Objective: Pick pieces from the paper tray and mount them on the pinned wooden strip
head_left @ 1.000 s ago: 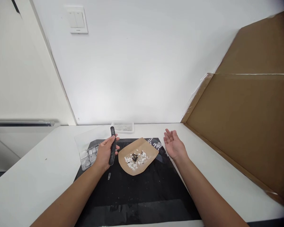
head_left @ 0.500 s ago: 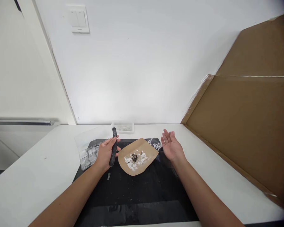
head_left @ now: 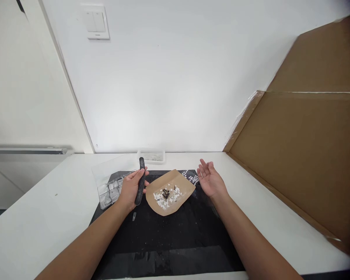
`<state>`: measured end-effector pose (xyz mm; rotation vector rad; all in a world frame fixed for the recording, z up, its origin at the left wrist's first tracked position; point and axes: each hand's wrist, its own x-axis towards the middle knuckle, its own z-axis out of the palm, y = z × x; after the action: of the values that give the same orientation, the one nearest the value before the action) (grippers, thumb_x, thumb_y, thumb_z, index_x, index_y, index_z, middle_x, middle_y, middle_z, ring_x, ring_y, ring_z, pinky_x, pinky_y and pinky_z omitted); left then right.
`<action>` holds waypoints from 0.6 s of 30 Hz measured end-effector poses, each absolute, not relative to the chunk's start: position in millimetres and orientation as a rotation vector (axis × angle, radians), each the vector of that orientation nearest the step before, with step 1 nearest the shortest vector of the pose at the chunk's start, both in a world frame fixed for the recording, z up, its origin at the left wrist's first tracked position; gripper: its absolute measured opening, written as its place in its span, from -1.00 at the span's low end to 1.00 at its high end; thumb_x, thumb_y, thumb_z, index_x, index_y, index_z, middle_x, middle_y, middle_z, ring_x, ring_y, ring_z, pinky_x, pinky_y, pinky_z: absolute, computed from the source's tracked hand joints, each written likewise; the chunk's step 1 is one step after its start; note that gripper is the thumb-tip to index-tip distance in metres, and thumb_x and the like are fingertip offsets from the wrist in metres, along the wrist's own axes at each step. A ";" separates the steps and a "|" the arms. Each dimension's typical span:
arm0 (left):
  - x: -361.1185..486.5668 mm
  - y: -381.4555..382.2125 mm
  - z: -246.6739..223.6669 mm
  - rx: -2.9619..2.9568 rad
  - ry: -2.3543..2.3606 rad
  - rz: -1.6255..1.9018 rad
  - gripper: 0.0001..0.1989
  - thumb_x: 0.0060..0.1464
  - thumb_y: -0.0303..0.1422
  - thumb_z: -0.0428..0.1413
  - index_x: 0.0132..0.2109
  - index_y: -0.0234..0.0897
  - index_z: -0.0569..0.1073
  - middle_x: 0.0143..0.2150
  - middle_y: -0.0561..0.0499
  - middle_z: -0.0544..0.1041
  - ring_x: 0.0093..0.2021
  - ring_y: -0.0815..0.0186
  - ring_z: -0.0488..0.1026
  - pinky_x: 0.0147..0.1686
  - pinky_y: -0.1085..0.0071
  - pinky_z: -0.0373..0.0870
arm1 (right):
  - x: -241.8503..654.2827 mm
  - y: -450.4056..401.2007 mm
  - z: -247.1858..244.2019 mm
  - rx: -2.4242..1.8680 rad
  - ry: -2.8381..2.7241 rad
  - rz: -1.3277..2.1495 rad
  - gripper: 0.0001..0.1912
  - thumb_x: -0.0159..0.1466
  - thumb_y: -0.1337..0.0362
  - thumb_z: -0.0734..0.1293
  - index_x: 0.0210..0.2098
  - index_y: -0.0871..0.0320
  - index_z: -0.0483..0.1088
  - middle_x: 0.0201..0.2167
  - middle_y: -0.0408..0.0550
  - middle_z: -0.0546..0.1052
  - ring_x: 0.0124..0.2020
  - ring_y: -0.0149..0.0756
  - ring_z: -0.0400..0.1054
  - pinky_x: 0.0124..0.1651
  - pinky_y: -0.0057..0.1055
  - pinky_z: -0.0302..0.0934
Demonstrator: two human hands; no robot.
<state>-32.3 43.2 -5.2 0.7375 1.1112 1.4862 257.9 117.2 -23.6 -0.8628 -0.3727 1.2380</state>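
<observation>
My left hand (head_left: 131, 188) is closed around a dark, flat nail file (head_left: 140, 182), held nearly upright with the thumb across it. Palm up and fingers apart, my right hand (head_left: 211, 180) holds nothing, to the right of a brown paper sheet (head_left: 156, 187). White chips (head_left: 163, 203) lie on that paper around a small dark piece (head_left: 166, 193). Behind my left hand, a clear compartment box (head_left: 106, 195) with its lid up holds pale pieces. One small clear piece (head_left: 134, 216) rests on the black mat (head_left: 175, 233).
A shallow white tray (head_left: 153, 157) stands at the wall. Patterned black-and-white material (head_left: 190, 176) shows behind the paper. Tall cardboard (head_left: 303, 155) borders the white table (head_left: 46, 221) on the right.
My right hand has shifted very slightly left. My left hand still holds the file in nearly the same position.
</observation>
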 end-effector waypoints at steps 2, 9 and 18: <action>-32.5 43.2 -5.6 0.737 1.111 1.485 -0.67 0.16 -0.27 0.31 0.02 -0.37 0.63 -0.06 -0.14 0.65 -0.57 0.51 0.44 -0.74 0.59 0.36 | 258.3 117.7 -22.6 -0.847 -0.366 1.250 -0.82 0.52 0.13 0.28 -0.22 -0.04 0.43 0.13 -0.21 0.61 0.09 -0.48 0.52 0.00 -0.51 0.52; -32.7 42.7 -8.0 0.750 1.110 1.479 -0.66 0.17 -0.25 0.32 0.02 -0.37 0.63 -0.09 -0.13 0.64 -0.58 0.51 0.43 -0.74 0.58 0.37 | 259.7 117.0 -18.5 -0.820 -0.340 1.315 -0.80 0.49 0.11 0.32 -0.27 -0.01 0.42 -0.23 -0.26 0.66 -0.14 -0.46 0.58 -0.34 -0.58 0.44; -32.2 43.5 -9.0 0.768 1.112 1.469 -0.64 0.15 -0.23 0.32 0.02 -0.38 0.63 -0.06 -0.15 0.64 -0.57 0.51 0.42 -0.73 0.59 0.36 | 257.3 114.3 -16.2 -0.773 -0.339 1.354 -0.79 0.43 0.11 0.40 -0.30 0.01 0.39 -0.51 -0.31 0.51 -0.18 -0.41 0.60 -0.37 -0.56 0.43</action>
<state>-32.2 43.5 -9.0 0.7684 1.1124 1.4689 257.3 114.3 -16.2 -0.7734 -0.3387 1.3538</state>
